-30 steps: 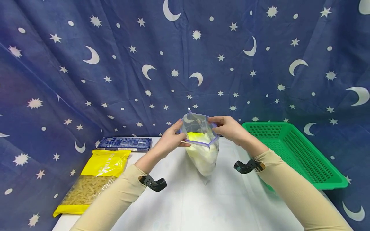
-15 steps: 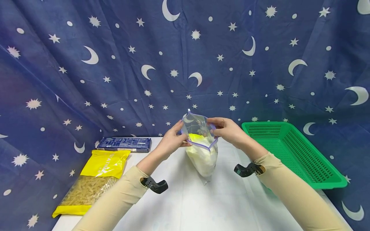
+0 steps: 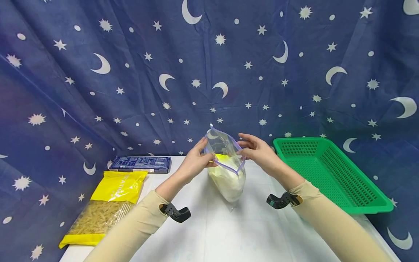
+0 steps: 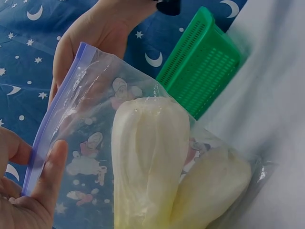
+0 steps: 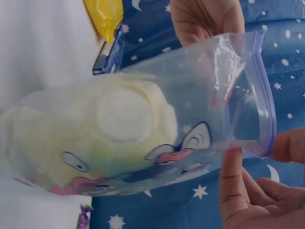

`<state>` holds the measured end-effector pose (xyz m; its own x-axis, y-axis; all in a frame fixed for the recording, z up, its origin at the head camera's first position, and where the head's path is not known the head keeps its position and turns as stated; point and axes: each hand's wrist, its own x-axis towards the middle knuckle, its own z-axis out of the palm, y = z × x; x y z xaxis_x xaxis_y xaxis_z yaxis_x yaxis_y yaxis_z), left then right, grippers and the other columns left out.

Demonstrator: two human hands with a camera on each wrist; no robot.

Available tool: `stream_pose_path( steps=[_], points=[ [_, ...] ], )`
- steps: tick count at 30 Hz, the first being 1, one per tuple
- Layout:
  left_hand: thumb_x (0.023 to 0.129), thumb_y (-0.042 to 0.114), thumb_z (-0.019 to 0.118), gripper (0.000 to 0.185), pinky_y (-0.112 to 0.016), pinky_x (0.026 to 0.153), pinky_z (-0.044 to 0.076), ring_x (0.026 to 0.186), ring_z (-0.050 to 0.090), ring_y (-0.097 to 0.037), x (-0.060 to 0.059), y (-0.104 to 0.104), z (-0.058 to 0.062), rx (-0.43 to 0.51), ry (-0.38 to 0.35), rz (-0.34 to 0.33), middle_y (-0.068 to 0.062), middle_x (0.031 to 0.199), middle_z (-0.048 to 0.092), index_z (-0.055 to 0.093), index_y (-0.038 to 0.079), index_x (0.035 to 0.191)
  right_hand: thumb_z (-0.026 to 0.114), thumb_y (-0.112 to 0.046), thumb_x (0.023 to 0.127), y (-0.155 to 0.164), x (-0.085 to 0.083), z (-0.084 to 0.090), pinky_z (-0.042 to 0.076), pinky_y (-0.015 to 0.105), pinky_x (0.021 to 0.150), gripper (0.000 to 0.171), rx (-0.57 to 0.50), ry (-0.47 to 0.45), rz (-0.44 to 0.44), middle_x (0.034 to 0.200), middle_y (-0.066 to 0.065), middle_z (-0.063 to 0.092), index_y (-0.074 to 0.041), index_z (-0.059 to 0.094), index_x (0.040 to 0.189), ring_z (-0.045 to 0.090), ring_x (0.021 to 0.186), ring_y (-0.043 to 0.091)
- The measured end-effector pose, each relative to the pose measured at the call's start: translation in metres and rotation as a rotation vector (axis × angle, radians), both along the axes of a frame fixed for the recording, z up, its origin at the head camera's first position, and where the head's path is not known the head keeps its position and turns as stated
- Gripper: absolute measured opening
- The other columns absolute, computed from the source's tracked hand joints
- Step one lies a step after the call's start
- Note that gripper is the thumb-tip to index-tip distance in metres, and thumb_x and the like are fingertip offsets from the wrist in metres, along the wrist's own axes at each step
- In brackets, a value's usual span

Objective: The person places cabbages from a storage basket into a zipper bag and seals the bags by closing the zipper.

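Note:
A clear zip bag (image 3: 229, 182) with a purple zip strip and printed cartoon figures stands upright over the white table, its mouth parted. Inside are pale, whitish-yellow leafy heads, like cabbage hearts (image 4: 150, 157). My left hand (image 3: 195, 160) pinches the left side of the rim, thumb toward me. At the right side of the rim is my right hand (image 3: 258, 153). Its thumb lies on the strip and its index finger is raised a little behind. The right wrist view has the strip between that thumb and finger.
A yellow bag of short pasta (image 3: 104, 207) lies at the left, with a flat blue box (image 3: 140, 164) behind it. At the right sits a green perforated basket (image 3: 330, 174). A starry blue curtain (image 3: 209, 65) hangs behind the table.
My right fingers have loosened and spread a little at the rim. The mouth of the bag has narrowed and shifted slightly left. My left hand keeps its grip.

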<state>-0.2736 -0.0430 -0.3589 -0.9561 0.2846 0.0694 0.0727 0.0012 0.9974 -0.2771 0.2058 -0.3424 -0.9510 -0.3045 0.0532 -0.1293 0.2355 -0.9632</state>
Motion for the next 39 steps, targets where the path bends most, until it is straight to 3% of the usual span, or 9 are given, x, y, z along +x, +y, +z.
stream_pose_path(
  steps=[5, 10, 17, 21, 25, 29, 33, 36, 39],
  points=[
    [0.094, -0.001, 0.058, 0.077, -0.031, 0.085, 0.061, 0.093, 0.068, -0.016, 0.0, 0.001, -0.002, -0.001, 0.003, 0.006, -0.005, 0.171, 0.007, 0.02, -0.001, 0.161, 0.067, -0.026, 0.101, 0.001, 0.017, -0.011, 0.055, 0.042, 0.101, 0.07, -0.025, 0.031, 0.0, 0.149, 0.017, 0.048, -0.011, 0.034, 0.16, 0.053, 0.131, 0.032],
    [0.097, 0.0, 0.058, 0.078, -0.031, 0.086, 0.061, 0.094, 0.068, -0.017, -0.002, 0.002, -0.005, 0.021, 0.014, 0.009, -0.006, 0.171, 0.004, 0.016, 0.001, 0.162, 0.066, -0.028, 0.101, 0.001, 0.037, -0.023, 0.047, 0.052, 0.109, 0.076, -0.029, 0.096, 0.037, 0.153, 0.018, 0.046, -0.009, 0.025, 0.162, 0.047, 0.137, 0.035],
    [0.099, 0.003, 0.059, 0.078, -0.033, 0.089, 0.06, 0.099, 0.069, -0.02, 0.001, 0.002, -0.006, 0.027, 0.03, -0.001, -0.004, 0.171, 0.001, 0.013, 0.002, 0.163, 0.082, -0.037, 0.087, -0.01, 0.061, -0.046, 0.05, 0.057, 0.103, 0.105, 0.159, 0.173, -0.064, 0.155, 0.014, 0.044, -0.018, 0.016, 0.165, 0.05, 0.132, 0.039],
    [0.1, 0.005, 0.06, 0.079, -0.035, 0.088, 0.061, 0.106, 0.068, -0.024, 0.002, 0.003, -0.007, 0.04, 0.039, -0.023, -0.003, 0.171, 0.0, 0.013, 0.004, 0.164, 0.084, -0.031, 0.086, -0.018, 0.065, -0.055, 0.051, 0.057, 0.101, 0.106, 0.172, 0.204, -0.112, 0.154, 0.018, 0.045, -0.015, 0.015, 0.165, 0.052, 0.13, 0.04],
    [0.104, 0.014, 0.055, 0.075, -0.036, 0.084, 0.062, 0.108, 0.068, -0.033, 0.0, 0.001, -0.009, 0.047, 0.055, -0.02, -0.01, 0.168, 0.014, 0.011, 0.011, 0.165, 0.078, -0.021, 0.089, -0.02, 0.066, -0.059, 0.048, 0.057, 0.105, 0.101, 0.163, 0.238, -0.148, 0.154, 0.013, 0.048, -0.014, 0.013, 0.166, 0.054, 0.128, 0.038],
    [0.108, 0.02, 0.045, 0.064, -0.042, 0.087, 0.061, 0.116, 0.061, -0.04, -0.009, -0.004, -0.009, 0.032, 0.094, 0.069, -0.008, 0.168, 0.02, 0.017, 0.012, 0.165, 0.073, -0.014, 0.09, -0.02, 0.068, -0.062, 0.043, 0.057, 0.109, 0.096, 0.149, 0.27, -0.149, 0.154, 0.008, 0.049, -0.017, 0.014, 0.166, 0.056, 0.126, 0.034],
    [0.106, 0.02, 0.039, 0.061, -0.051, 0.11, 0.045, 0.13, 0.053, -0.041, -0.024, -0.011, -0.006, -0.049, 0.09, 0.147, -0.004, 0.168, 0.024, 0.023, 0.014, 0.164, 0.069, -0.012, 0.091, -0.02, 0.069, -0.064, 0.041, 0.058, 0.109, 0.092, 0.143, 0.284, -0.137, 0.154, 0.006, 0.049, -0.02, 0.016, 0.166, 0.056, 0.125, 0.031],
    [0.106, 0.019, 0.037, 0.061, -0.049, 0.12, 0.033, 0.141, 0.043, -0.039, -0.04, -0.015, -0.005, -0.075, 0.038, 0.124, -0.005, 0.167, 0.027, 0.021, 0.014, 0.165, 0.067, -0.009, 0.09, -0.02, 0.069, -0.066, 0.042, 0.057, 0.109, 0.09, 0.134, 0.284, -0.129, 0.152, 0.007, 0.05, -0.02, 0.019, 0.165, 0.056, 0.127, 0.03],
    [0.108, 0.018, 0.034, 0.059, -0.046, 0.123, 0.027, 0.149, 0.031, -0.032, -0.055, -0.017, -0.004, -0.045, -0.017, 0.071, -0.005, 0.168, 0.025, 0.018, 0.013, 0.165, 0.066, -0.008, 0.09, -0.02, 0.069, -0.067, 0.042, 0.058, 0.11, 0.088, 0.12, 0.288, -0.11, 0.151, 0.009, 0.052, -0.021, 0.021, 0.165, 0.055, 0.129, 0.032]
  ],
)
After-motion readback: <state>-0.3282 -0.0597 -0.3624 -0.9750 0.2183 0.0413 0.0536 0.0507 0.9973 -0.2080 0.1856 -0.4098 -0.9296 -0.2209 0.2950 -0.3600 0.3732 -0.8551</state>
